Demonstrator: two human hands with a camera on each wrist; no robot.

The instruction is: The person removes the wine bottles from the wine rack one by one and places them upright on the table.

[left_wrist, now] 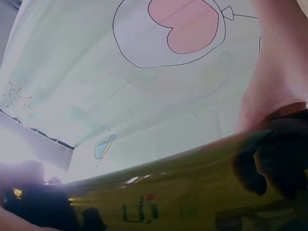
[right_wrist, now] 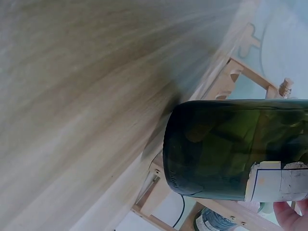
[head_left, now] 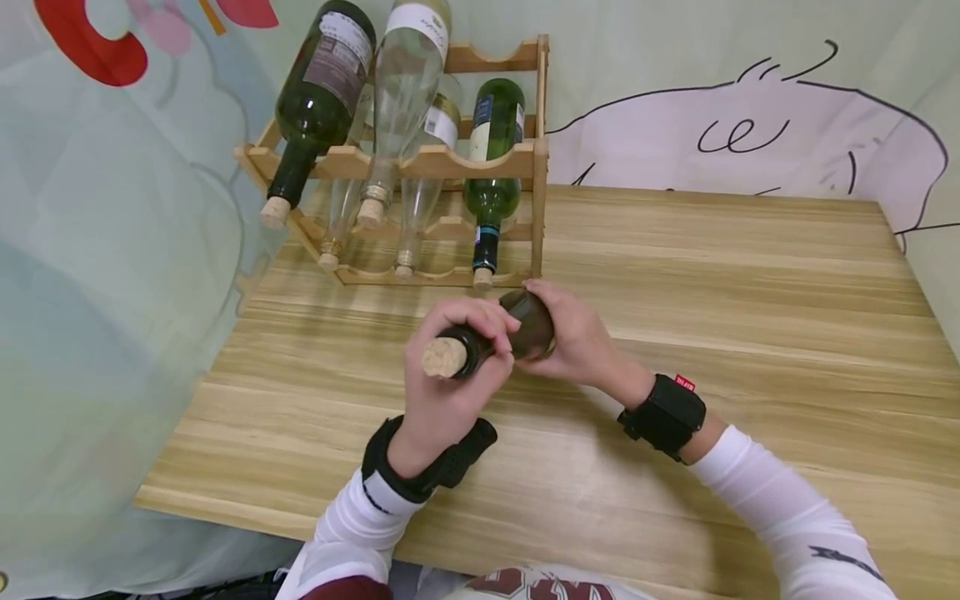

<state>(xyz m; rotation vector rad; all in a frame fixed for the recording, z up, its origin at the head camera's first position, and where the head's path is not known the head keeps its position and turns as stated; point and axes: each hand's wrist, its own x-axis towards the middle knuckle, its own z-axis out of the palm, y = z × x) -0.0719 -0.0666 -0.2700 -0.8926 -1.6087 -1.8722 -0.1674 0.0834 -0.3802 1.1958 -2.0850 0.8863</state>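
A dark green wine bottle (head_left: 531,325) is held above the table, its cork (head_left: 444,357) facing the head camera. My left hand (head_left: 447,392) curls its fingers and thumb around the neck. The body is gripped by my right hand (head_left: 576,335), thumb and fingers on opposite sides. In the right wrist view the bottle's base and body (right_wrist: 216,144) lie sideways, with a torn pale label (right_wrist: 276,183) and fingertips (right_wrist: 288,216) at the edge. Across the bottom of the left wrist view, the glass (left_wrist: 168,192) looks olive green.
Just beyond the hands stands a wooden wine rack (head_left: 435,162). Corked bottles lie in it, necks toward me: a dark one (head_left: 311,108), a clear one (head_left: 408,75), a green one (head_left: 491,196) and others. The wooden table (head_left: 712,317) extends right; printed curtains hang behind and left.
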